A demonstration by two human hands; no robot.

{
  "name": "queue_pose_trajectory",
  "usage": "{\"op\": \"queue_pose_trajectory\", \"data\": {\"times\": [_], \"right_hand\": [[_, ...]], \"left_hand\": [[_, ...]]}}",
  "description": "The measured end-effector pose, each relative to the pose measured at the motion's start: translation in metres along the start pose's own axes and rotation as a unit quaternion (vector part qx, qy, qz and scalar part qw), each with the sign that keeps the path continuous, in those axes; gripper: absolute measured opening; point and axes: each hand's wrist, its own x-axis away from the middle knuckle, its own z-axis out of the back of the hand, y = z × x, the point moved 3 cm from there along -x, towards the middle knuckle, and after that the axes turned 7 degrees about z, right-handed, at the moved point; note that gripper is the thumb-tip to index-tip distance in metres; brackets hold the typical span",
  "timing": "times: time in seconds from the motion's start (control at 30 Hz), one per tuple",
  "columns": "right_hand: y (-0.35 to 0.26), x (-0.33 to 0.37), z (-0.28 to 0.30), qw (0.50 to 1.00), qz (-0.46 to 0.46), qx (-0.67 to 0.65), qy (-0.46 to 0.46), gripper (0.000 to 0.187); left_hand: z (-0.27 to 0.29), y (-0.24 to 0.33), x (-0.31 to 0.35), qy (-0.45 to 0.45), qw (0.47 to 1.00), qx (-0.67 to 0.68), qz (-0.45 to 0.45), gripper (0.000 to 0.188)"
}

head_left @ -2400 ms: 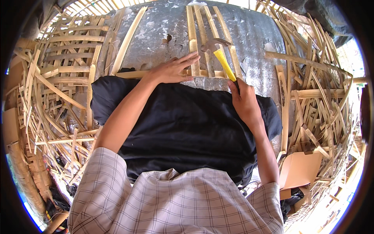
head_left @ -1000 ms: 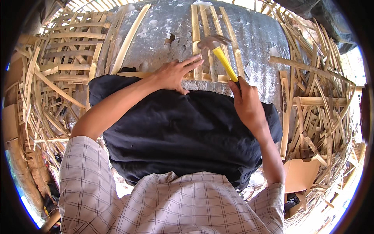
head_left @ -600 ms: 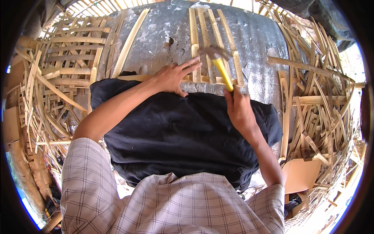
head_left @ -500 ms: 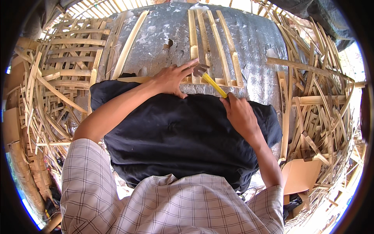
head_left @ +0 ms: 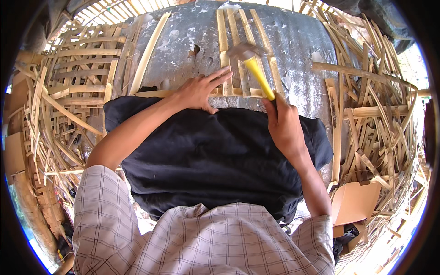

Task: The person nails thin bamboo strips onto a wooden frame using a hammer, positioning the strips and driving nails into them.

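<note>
My right hand (head_left: pixel 285 124) grips the handle of a hammer with a yellow neck (head_left: pixel 260 78). Its blurred metal head is raised over several lengthwise bamboo strips (head_left: pixel 222 32). These strips meet a crosswise bamboo strip (head_left: pixel 153 94) at their near ends. My left hand (head_left: pixel 196 91) rests at that crosswise strip, fingers stretched out toward the leftmost strip of the group and thumb apart. Whether a nail is under the fingers cannot be seen. Black cloth (head_left: pixel 215 151) covers my lap, just below both hands.
A worn silver-grey surface (head_left: pixel 183 50) lies under the strips, with a single bamboo strip (head_left: pixel 149 55) at its left. A woven bamboo panel (head_left: pixel 87 52) stands farther left. Heaped bamboo slats (head_left: pixel 366 137) and a cardboard box (head_left: pixel 355 201) are at the right.
The hammer head has risen from beside my left fingers, and my right hand has tilted up with it. My left hand stays nearly in place.
</note>
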Motion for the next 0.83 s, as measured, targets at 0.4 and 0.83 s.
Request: {"op": "queue_pose_trajectory", "data": {"times": [0.4,0.83], "right_hand": [[-0.007,-0.011,0.008,0.998,0.001,0.035,-0.046,0.030],[0.024,0.008,-0.018,0.996,0.042,0.074,-0.041,0.027]], "left_hand": [[0.009,0.008,-0.001,-0.003,1.000,0.001,-0.001,0.131],[0.011,0.007,-0.006,-0.043,0.998,-0.050,0.021,0.134]]}}
